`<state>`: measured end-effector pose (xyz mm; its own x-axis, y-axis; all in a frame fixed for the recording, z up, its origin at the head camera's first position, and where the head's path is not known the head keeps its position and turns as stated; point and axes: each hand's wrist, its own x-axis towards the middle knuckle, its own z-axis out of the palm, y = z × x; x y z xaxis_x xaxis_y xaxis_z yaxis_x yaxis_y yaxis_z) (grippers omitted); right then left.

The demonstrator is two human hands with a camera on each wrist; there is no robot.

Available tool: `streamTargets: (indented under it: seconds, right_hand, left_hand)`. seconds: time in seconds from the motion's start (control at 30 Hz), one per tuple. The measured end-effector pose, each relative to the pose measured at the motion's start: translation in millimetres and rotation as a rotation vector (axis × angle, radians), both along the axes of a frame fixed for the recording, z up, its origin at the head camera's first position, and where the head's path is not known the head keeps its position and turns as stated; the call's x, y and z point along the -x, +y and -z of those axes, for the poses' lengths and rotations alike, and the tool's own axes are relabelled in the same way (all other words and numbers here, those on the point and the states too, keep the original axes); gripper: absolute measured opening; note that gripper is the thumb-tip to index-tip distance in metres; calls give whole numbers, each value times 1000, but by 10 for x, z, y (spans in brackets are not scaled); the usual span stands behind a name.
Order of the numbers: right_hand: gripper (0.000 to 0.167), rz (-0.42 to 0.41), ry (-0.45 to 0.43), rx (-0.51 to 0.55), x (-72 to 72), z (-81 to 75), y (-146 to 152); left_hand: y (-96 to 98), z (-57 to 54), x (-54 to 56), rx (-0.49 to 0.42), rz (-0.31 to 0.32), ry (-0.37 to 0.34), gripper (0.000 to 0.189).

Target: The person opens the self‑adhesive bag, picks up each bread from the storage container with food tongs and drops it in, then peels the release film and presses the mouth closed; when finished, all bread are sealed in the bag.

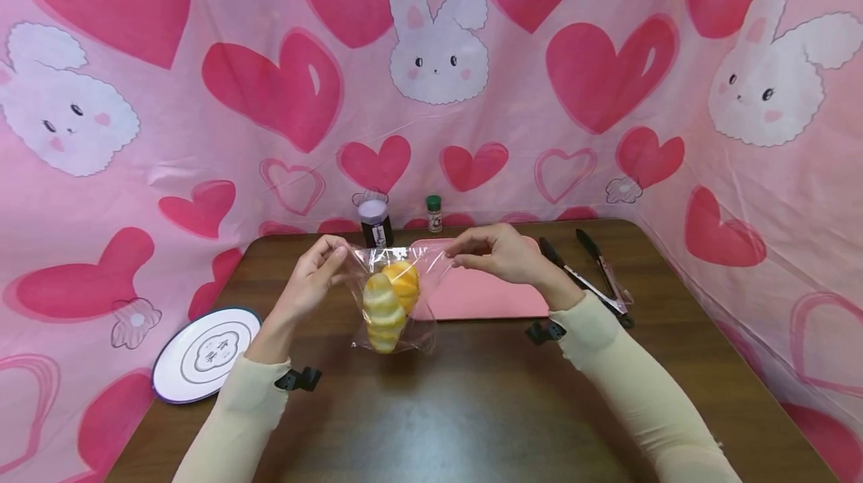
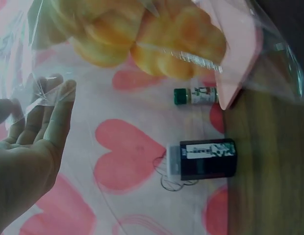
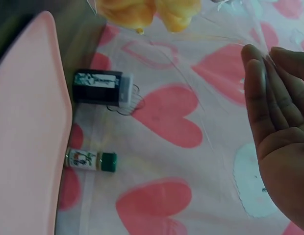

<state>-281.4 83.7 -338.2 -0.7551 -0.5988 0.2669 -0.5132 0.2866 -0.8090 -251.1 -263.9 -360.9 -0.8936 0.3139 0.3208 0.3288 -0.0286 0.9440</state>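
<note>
A clear plastic bag (image 1: 421, 337) hangs above the table, with two bread rolls inside. One roll (image 1: 383, 314) is pale and ridged; the other (image 1: 402, 284) is more orange and lies partly behind it. My left hand (image 1: 313, 273) pinches the bag's upper left corner. At the upper right corner, my right hand (image 1: 502, 252) pinches the film between thumb and fingertips. In the left wrist view the left hand (image 2: 39, 127) shows with the film at its fingertips. The right wrist view has the right hand (image 3: 282, 93) at the bag's edge.
Behind the bag lies a pink board (image 1: 492, 296). A dark jar (image 1: 375, 225) and a green-capped shaker (image 1: 434, 214) stand at the back. Two pairs of tongs (image 1: 603, 269) lie at the right. A white plate (image 1: 205, 354) sits at the left edge.
</note>
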Motion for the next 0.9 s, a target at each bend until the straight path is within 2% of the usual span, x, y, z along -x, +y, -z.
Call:
streamTargets:
  seconds: [0.17, 0.4, 0.6, 0.9]
  right_hand:
    - [29, -46, 19, -100, 5, 62, -74]
    - [32, -66, 29, -168, 32, 83, -46]
    - [32, -25, 38, -163, 51, 62, 97]
    - [29, 52, 56, -216, 79, 40, 249]
  left_hand:
    - [-91, 96, -24, -24, 1, -91, 12]
    - [-189, 167, 8, 55, -43, -206, 20]
    - [-290, 233, 109, 108, -109, -267, 18]
    - [-411, 378, 287, 47, -193, -329, 19]
